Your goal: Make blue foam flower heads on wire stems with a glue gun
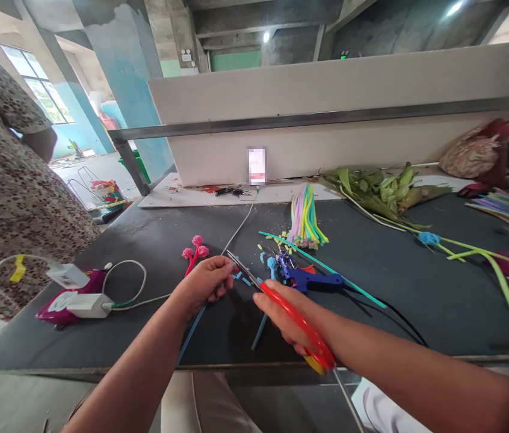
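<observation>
Red-handled scissors (302, 322) are gripped in my right hand (281, 316), their blades pointing up and left toward my left hand (209, 279). The left hand's fingers are pinched together near the blade tips; what they hold is too small to make out. A blue stick (190, 337) runs down from below that hand to the table edge. Small blue pieces (246, 281) lie around the blades. Just beyond the right hand rests a blue glue gun (311, 280), with a light blue fuzzy piece (272, 264) beside it. Pink flower shapes (197, 248) on a red stem stand behind my left hand.
On the dark table (155, 240) are a pastel stem bundle (307, 219), a long green stem (326, 270), leaves (381, 189) and a magenta power strip (96, 282) with white plugs and cables. A phone (257, 165) leans against the back board. A person (6, 168) stands at left.
</observation>
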Motion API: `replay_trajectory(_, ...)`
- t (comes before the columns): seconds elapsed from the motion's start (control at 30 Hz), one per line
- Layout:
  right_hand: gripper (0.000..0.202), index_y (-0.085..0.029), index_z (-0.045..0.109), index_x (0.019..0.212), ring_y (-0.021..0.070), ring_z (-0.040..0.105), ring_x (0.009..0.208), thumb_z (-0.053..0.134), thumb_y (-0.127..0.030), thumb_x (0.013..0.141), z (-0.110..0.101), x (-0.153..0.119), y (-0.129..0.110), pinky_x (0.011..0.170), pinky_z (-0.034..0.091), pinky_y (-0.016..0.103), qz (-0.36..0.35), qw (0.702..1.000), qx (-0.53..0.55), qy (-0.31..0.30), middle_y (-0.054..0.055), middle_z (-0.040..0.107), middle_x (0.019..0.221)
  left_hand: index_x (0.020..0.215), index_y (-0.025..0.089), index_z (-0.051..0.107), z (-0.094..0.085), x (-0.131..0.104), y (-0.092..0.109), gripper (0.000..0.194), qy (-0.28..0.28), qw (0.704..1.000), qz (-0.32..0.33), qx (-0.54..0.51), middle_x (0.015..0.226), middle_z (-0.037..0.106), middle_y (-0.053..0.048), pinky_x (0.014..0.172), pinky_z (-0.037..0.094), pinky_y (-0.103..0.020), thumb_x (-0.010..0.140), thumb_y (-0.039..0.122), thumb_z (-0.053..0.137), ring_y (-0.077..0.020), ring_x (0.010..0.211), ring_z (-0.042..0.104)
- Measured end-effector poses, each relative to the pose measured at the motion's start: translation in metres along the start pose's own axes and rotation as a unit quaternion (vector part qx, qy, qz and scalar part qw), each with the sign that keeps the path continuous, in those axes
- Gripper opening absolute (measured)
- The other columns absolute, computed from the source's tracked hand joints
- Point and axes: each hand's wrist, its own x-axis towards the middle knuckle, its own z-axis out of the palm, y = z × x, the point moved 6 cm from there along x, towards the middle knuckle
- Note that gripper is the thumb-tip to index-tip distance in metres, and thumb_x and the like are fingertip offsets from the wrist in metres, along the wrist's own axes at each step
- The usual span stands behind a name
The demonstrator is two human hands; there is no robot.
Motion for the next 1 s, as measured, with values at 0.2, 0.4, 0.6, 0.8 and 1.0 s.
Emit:
replay_trajectory(0.2,0.024,-0.027,0.042,0.093,0.0065,0.036,0.03,0.032,-0.048,0.088,0.0,0.003,0.005,0.032,0.038,0.021,-0.014,0.996,0.048,-0.073,-0.008,0.041,0.058,0.079,0.012,0.057,-0.004,-0.004,0.002,0.026,0.01,0.999,0.0,-0.048,0.064,0.053,0.0,0.038,0.021,-0.014,0.074,0.037,0.061,-0.0025,0.045,0.038)
replay_trajectory(0.4,0.024,-0.025,0.044,0.093,0.0066,0.04,0.034,0.035,-0.047,0.088,-0.001,-0.001,0.002,0.034,0.037,0.018,-0.013,0.996,0.048,-0.076,-0.008,0.04,0.056,0.074,0.012,0.056,0.001,-0.006,0.003,0.022,0.014,0.998,-0.005,-0.056,0.063,0.051,0.001,0.039,0.02,-0.014,0.071,0.033,0.064,-0.0025,0.047,0.038)
replay_trajectory(0.6,0.024,-0.025,0.038,0.084,0.0061,0.039,0.035,0.034,-0.048,0.089,-0.003,-0.008,-0.003,0.033,0.037,0.016,-0.006,0.997,0.024,-0.074,-0.008,0.038,0.055,0.072,0.012,0.057,0.0,-0.007,0.007,0.023,0.019,0.998,-0.001,-0.053,0.061,0.051,0.001,0.039,0.021,-0.014,0.07,0.033,0.064,-0.0023,0.045,0.038)
replay_trajectory(0.8,0.022,-0.024,0.037,0.081,0.0077,0.04,0.036,0.036,-0.045,0.088,-0.007,-0.011,-0.012,0.033,0.031,0.018,-0.05,0.994,0.001,-0.095,-0.008,0.04,0.054,0.071,0.012,0.057,0.001,-0.005,0.007,0.021,0.021,0.999,0.001,-0.025,0.06,0.052,0.001,0.038,0.023,-0.013,0.071,0.032,0.062,-0.002,0.044,0.038)
replay_trajectory(1.0,0.015,-0.023,0.037,0.079,0.0085,0.041,0.039,0.038,-0.035,0.089,-0.006,-0.009,-0.02,0.042,0.03,0.021,-0.095,0.99,-0.093,-0.054,-0.008,0.04,0.053,0.069,0.013,0.056,-0.004,-0.003,0.005,0.019,0.03,0.999,0.003,0.014,0.056,0.052,0.001,0.035,0.022,-0.013,0.071,0.031,0.059,-0.0034,0.042,0.038)
